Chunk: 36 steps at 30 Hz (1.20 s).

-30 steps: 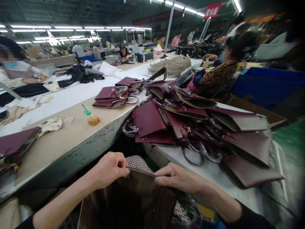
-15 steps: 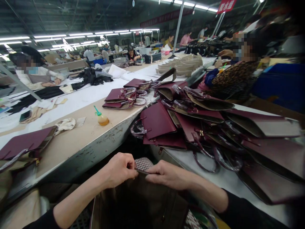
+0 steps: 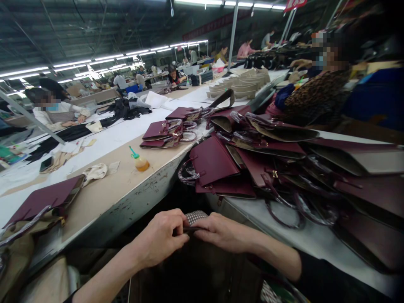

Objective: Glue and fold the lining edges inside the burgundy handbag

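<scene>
In my lap sits a dark handbag [image 3: 195, 273], its brown inside facing up in shadow. My left hand [image 3: 167, 233] pinches the bag's upper edge between thumb and bent fingers. Close beside it, my right hand [image 3: 217, 230] grips the same edge, thumb on the near side and fingers mostly hidden behind. A checked cloth [image 3: 195, 217] shows just beyond the two hands. To the right, maroon handbags [image 3: 214, 162] with plastic-wrapped handles lie heaped on a white bench.
A glue bottle [image 3: 141, 164] with a green nozzle stands on the left table [image 3: 104, 189]. Another maroon handbag [image 3: 47, 198] lies at that table's near end. One co-worker [image 3: 322, 97] sits at right, another [image 3: 59, 111] at far left. A metal post [image 3: 232, 38] rises behind the heap.
The view has turned slightly left, so the surroundings sit further right. Both hands keep hold of the handbag's edge, and the gap between them has narrowed a little.
</scene>
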Motion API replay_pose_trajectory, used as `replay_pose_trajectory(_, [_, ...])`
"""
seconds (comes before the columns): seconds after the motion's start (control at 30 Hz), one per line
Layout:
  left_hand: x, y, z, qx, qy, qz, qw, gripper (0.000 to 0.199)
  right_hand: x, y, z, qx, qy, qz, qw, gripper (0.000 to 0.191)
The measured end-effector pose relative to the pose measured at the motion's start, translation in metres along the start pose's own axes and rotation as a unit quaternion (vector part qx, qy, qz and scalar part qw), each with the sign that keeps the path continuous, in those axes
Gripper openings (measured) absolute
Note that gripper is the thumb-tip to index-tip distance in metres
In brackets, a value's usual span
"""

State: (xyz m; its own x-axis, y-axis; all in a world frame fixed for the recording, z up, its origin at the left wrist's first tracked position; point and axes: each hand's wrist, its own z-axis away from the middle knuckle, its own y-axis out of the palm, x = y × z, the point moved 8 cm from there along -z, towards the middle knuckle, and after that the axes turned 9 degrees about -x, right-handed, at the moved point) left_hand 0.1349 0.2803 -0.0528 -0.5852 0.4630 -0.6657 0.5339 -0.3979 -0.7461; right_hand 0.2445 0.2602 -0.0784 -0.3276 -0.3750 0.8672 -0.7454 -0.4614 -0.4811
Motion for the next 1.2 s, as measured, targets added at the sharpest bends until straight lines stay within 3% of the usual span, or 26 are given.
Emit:
replay_pose_trajectory(0.37, [-0.007,-0.002,-0.001,0.001,-0.014,0.077,0.997,0.024,0.002,0.0,0.002,0.005,-0.004,-0.011,1.0,0.013])
replay_pose_trajectory(0.77, [0.013,0.001,-0.005,-0.051,-0.089,-0.07,0.992,0.031,0.001,-0.001,0.007,-0.002,-0.017,0.0,1.0,0.014])
replay_pose_trajectory(0.97, [0.013,-0.003,-0.002,-0.058,-0.133,0.001,0.989,0.027,0.006,0.005,0.0,0.04,-0.004,0.013,0.999,0.02])
replay_pose_trajectory(1.1, [0.003,-0.017,0.002,0.006,-0.107,0.041,0.993,0.031,0.011,0.013,-0.016,0.063,0.017,0.052,0.997,0.031])
replay_pose_trajectory(1.2, [0.01,-0.036,0.022,0.072,-0.125,0.019,0.989,0.05,0.018,0.016,-0.022,0.071,-0.007,0.05,0.996,0.03])
